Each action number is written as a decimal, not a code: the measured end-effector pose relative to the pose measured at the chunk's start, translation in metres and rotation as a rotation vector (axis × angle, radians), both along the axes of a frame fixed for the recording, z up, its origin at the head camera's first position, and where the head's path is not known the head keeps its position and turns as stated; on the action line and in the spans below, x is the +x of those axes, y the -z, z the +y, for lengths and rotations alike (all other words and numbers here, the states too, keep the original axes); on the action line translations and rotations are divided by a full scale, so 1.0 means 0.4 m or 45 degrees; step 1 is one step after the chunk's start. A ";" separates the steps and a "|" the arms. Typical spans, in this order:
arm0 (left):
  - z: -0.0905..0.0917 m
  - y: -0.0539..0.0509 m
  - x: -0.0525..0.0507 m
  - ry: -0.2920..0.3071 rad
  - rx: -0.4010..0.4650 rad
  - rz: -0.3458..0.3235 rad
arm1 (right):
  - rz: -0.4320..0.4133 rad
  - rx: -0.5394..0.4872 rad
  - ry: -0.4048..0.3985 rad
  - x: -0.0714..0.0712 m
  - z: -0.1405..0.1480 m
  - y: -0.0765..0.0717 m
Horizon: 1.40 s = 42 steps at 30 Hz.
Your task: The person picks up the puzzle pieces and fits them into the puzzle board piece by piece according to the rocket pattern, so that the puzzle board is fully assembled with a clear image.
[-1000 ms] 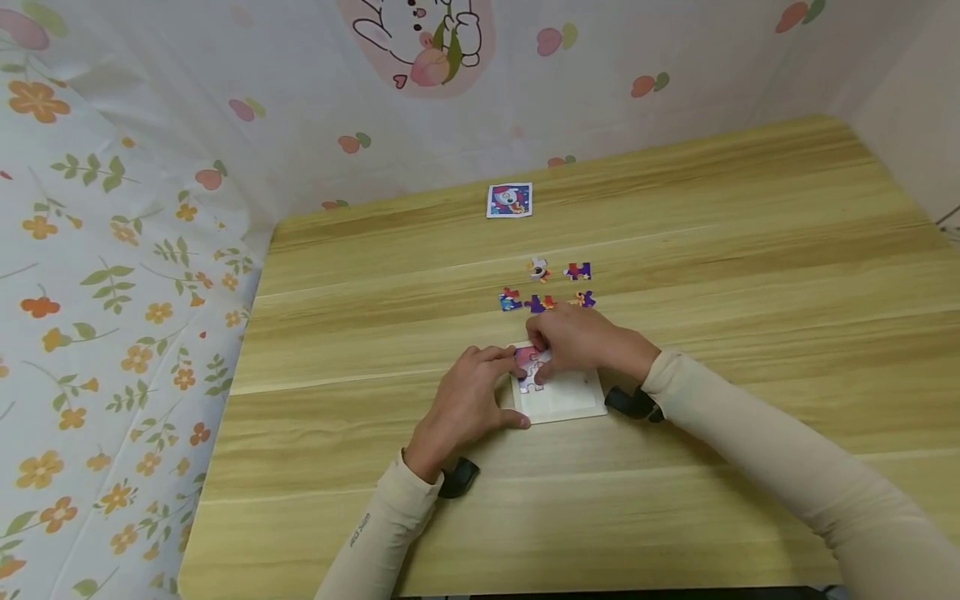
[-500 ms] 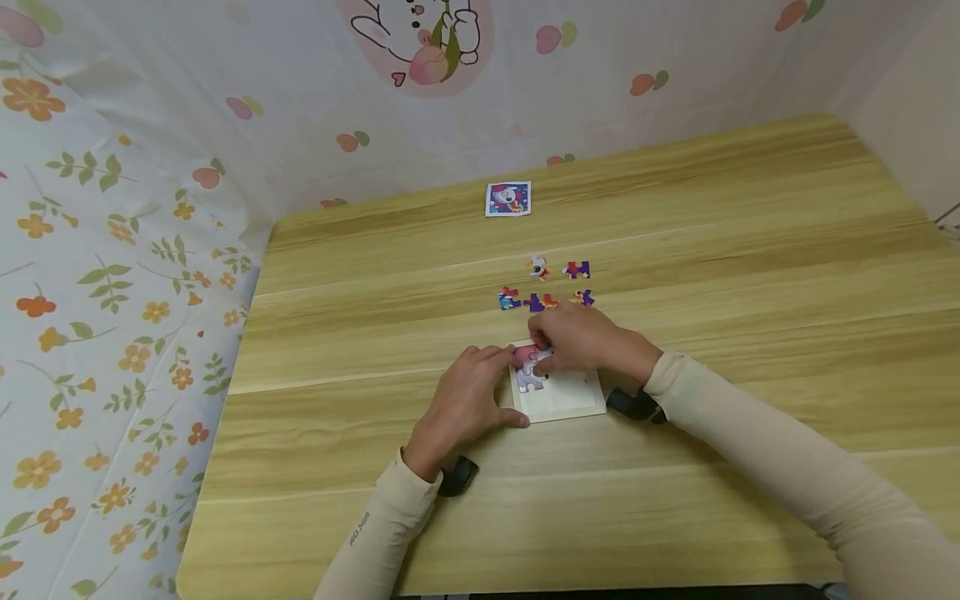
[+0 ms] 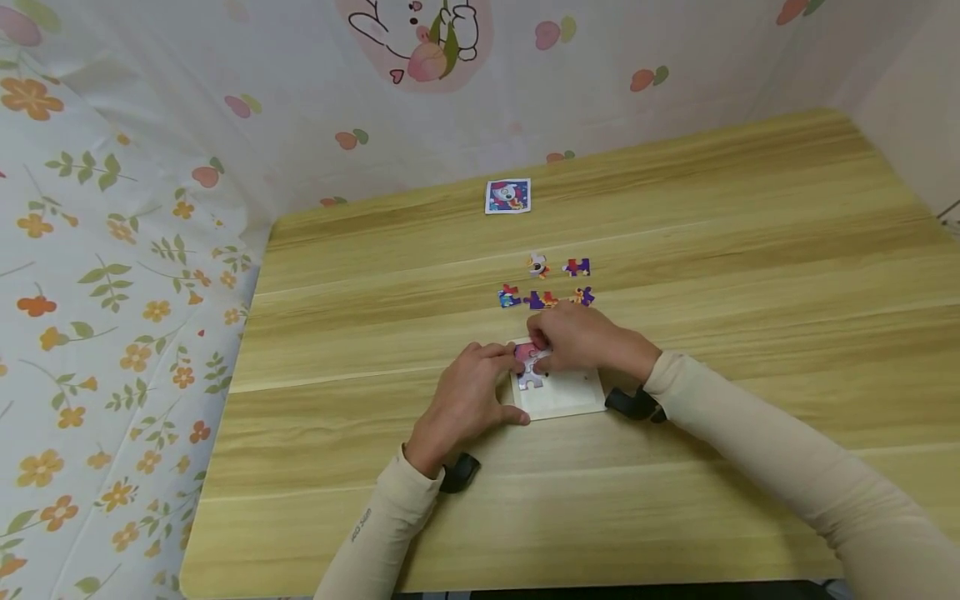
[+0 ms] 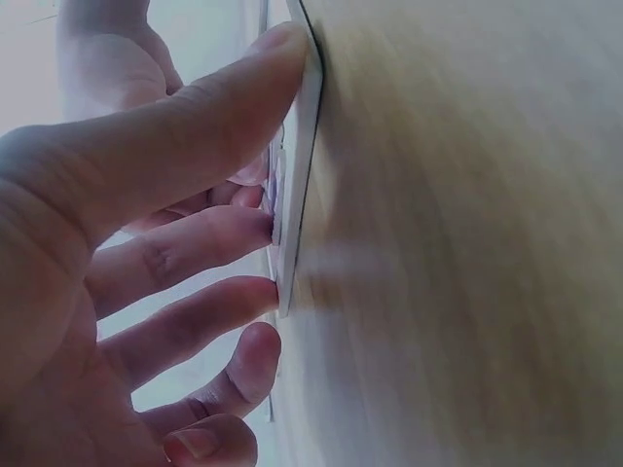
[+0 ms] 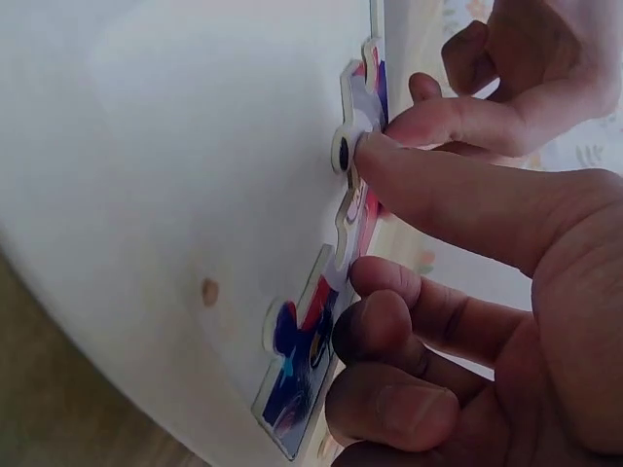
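A white puzzle tray (image 3: 562, 403) lies on the table, with joined puzzle pieces (image 3: 530, 382) in pink and pale grey along its left and far sides. My left hand (image 3: 467, 398) rests at its left side, thumb on the near corner, index fingertip on the pieces. The left wrist view shows those fingers (image 4: 185, 248) nearly straight against the tray edge. My right hand (image 3: 581, 337) pinches a puzzle piece at the tray's far side between thumb and bent index finger. In the right wrist view, its thumb presses a pale piece with a black eye (image 5: 345, 107). The hand partly hides the pieces.
Several loose pieces lie beyond the tray, among them a white one (image 3: 537, 265), a red and purple one (image 3: 577, 267) and a blue and red one (image 3: 509, 296). A small picture card (image 3: 507, 197) lies near the table's back edge, before a printed curtain (image 3: 300, 75).
Both hands keep their places on the tray. The right thumb and fingers shift only very slightly over the pieces; the loose pieces and the card lie as before.
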State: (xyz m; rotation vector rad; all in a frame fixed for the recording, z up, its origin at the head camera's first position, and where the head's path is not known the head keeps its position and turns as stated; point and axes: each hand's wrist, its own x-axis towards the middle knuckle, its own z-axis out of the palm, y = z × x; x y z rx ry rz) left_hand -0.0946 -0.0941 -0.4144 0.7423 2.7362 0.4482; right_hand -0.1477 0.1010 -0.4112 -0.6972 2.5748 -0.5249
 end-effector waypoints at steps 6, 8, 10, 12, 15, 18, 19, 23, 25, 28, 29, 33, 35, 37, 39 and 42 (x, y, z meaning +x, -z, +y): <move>0.004 -0.004 -0.004 0.020 -0.007 0.018 | 0.033 -0.025 -0.084 0.005 0.001 -0.003; 0.005 -0.005 -0.005 0.027 0.000 0.026 | 0.031 -0.034 -0.146 0.009 0.001 -0.005; 0.004 -0.006 -0.005 0.029 0.012 0.021 | 0.029 -0.030 -0.208 0.014 -0.001 -0.005; 0.004 -0.005 -0.005 0.025 0.029 0.011 | 0.038 -0.038 -0.252 0.020 -0.002 -0.004; 0.003 -0.003 -0.005 0.022 0.053 0.004 | 0.079 -0.043 -0.266 0.026 -0.004 0.000; 0.003 -0.001 -0.004 0.022 0.062 0.009 | 0.115 -0.077 -0.265 0.028 -0.002 0.003; 0.003 0.000 -0.003 0.021 0.064 0.007 | 0.119 -0.090 -0.267 0.029 0.000 0.004; 0.003 0.001 -0.001 0.008 0.069 -0.009 | 0.140 -0.172 -0.287 0.033 0.010 0.008; 0.003 0.001 -0.001 0.006 0.069 -0.012 | 0.158 -0.221 -0.294 0.034 0.015 0.010; 0.004 0.001 -0.003 0.007 0.067 -0.009 | 0.192 -0.265 -0.300 0.036 0.018 0.009; 0.004 0.001 -0.003 0.005 0.065 -0.008 | 0.204 -0.276 -0.305 0.037 0.019 0.009; 0.003 0.001 -0.004 -0.004 0.066 -0.019 | 0.242 -0.276 -0.335 0.037 0.018 0.009; 0.002 0.001 -0.004 -0.001 0.065 -0.022 | 0.270 -0.254 -0.364 0.038 0.015 0.011; 0.001 0.001 -0.004 0.007 0.064 -0.022 | 0.296 -0.224 -0.386 0.039 0.012 0.011; 0.000 0.000 -0.005 0.017 0.060 -0.017 | 0.324 -0.200 -0.402 0.039 0.010 0.013; -0.001 -0.001 -0.006 0.016 0.060 -0.020 | 0.369 -0.172 -0.424 0.044 0.007 0.012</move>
